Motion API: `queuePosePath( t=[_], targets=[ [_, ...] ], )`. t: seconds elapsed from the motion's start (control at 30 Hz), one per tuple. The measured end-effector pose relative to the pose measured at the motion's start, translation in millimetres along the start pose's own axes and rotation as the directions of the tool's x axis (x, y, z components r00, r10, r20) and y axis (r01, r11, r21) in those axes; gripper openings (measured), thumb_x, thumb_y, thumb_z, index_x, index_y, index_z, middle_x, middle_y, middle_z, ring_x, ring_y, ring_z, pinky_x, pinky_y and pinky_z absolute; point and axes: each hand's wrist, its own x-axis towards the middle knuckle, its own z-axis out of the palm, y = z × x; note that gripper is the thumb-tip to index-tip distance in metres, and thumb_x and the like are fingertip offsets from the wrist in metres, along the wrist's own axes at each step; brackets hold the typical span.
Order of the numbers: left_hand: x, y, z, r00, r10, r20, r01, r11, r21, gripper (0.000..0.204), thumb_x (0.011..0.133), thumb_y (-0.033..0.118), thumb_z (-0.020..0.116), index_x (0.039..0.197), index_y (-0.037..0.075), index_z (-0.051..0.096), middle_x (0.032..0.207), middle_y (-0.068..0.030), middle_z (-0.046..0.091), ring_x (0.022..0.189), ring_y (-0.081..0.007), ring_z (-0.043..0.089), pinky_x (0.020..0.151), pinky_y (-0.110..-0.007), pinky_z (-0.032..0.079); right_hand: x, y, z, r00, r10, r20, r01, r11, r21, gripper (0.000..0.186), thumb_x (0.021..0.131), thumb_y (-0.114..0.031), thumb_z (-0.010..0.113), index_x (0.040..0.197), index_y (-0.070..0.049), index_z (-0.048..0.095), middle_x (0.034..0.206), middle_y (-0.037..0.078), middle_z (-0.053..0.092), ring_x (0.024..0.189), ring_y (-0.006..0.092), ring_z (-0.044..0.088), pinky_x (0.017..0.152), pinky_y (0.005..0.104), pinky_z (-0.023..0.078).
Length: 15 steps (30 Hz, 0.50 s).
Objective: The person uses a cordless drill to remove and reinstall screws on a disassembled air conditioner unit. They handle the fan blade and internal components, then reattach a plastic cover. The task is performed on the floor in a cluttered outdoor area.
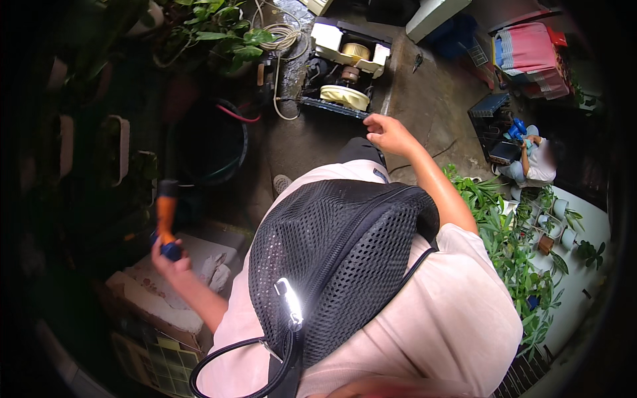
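My left hand [174, 261] is closed round the grip of an orange handheld tool [166, 213] with a dark tip and dark blue parts. Motion blur hides its exact kind. It is held out to the left, away from my body. On the wet floor ahead sits an opened window air conditioner [317, 103], its casing off. A cream fan [344, 97], a brown motor [350, 74] and a yellowish blower wheel [356, 51] show inside. My right hand [391, 136] reaches to the unit's near right corner, fingers curled against its edge.
A dark round tub [244, 149] with a red hose [237, 117] stands left. Coiled hose [282, 38] lies by plants. A worn white box [156, 285] is near my left arm. At right, another person [541, 161] sits by a dark unit [490, 105]. My mesh bag [345, 245] hangs in front.
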Motion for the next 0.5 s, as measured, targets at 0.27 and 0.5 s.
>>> queuePosePath(
  t=[0.27,0.5],
  targets=[
    [-85.2,-166.4,283.3,0.911,-0.314,0.269,0.258,0.94,0.224,0.044,0.08,0.022,0.077,0.118,0.002,0.067,0.093,-0.0088,0.068,0.069,-0.0211,0.068,0.051,-0.034,0.06,74.4,-29.4,-81.9,0.889,-0.447,0.097,0.453,0.89,-0.057,0.042,0.079,-0.011,0.078,0.119,-0.002,0.068,0.108,0.014,0.073,0.106,0.0303,0.069,0.096,0.0413,0.055],
    [-89.5,-238.3,468.4,0.672,-0.551,0.495,0.126,0.744,0.657,0.027,0.086,0.027,0.074,0.1,0.004,0.069,0.078,-0.0046,0.07,0.064,-0.0175,0.069,0.055,-0.034,0.059,131.4,-31.6,-78.2,0.756,-0.111,0.644,0.509,0.718,-0.474,0.079,0.072,-0.024,0.085,0.141,-0.003,0.053,0.122,0.02,0.067,0.119,0.0383,0.064,0.105,0.0483,0.05]
  ],
)
